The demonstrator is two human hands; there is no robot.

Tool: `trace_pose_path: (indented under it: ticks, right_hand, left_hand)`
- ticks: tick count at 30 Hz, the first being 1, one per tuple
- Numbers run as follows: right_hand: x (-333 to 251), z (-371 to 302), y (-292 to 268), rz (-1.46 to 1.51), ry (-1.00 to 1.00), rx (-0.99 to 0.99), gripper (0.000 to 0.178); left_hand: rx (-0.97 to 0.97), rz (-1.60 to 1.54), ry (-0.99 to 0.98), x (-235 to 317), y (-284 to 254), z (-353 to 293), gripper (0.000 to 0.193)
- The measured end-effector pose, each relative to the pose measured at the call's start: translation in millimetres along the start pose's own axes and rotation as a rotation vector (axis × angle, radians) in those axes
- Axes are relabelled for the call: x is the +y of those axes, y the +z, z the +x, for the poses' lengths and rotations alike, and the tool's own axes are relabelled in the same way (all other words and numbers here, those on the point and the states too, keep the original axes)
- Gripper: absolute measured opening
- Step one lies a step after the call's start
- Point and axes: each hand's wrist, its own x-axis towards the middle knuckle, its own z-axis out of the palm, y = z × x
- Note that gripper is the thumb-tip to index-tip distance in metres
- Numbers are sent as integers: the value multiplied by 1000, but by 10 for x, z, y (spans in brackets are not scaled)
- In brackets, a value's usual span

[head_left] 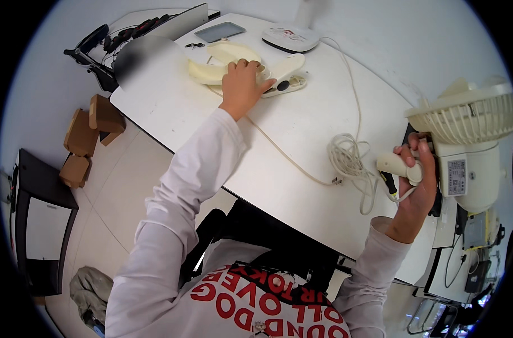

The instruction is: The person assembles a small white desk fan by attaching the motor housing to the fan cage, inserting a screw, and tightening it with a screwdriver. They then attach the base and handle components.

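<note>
My left hand (pixel 244 84) is curled over a cream fan part at the far side of the table. Broad curved blades (pixel 207 73) lie to its left, and a cream clip base (pixel 290 70) with a dark round knob is by my thumb. At the right, my right hand (pixel 420 174) has its fingers wrapped round the cream neck (pixel 391 164) of a second fan. That fan's round cage (pixel 465 115) and motor housing (pixel 469 169) tilt up beside the hand. A black and yellow handle (pixel 389 183) shows partly below the neck.
A coiled cream cord (pixel 346 158) and a plug (pixel 336 181) lie on the white table (pixel 290 135). Toward the back are a grey tray (pixel 220 32), a small black cable (pixel 194 45) and a round white base (pixel 290 37). Cardboard boxes (pixel 81 132) stand on the floor at left.
</note>
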Motion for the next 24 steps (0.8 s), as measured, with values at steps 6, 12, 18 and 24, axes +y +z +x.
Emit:
trace_pose_path:
  ticks: [6, 12, 18, 24]
  right_hand:
    - [27, -125, 69, -188, 39, 80, 11]
    - [88, -152, 32, -148, -6, 28, 14]
    - [44, -96, 207, -136, 73, 26, 13]
    - [173, -31, 223, -163, 64, 40, 12]
  left_hand:
    - [40, -444, 14, -116, 248, 68, 40]
    - [-23, -1132, -111, 35, 137, 87, 45]
    - [-303, -1667, -156, 154, -112, 30, 44]
    - [-400, -1672, -125, 154, 115, -7, 43]
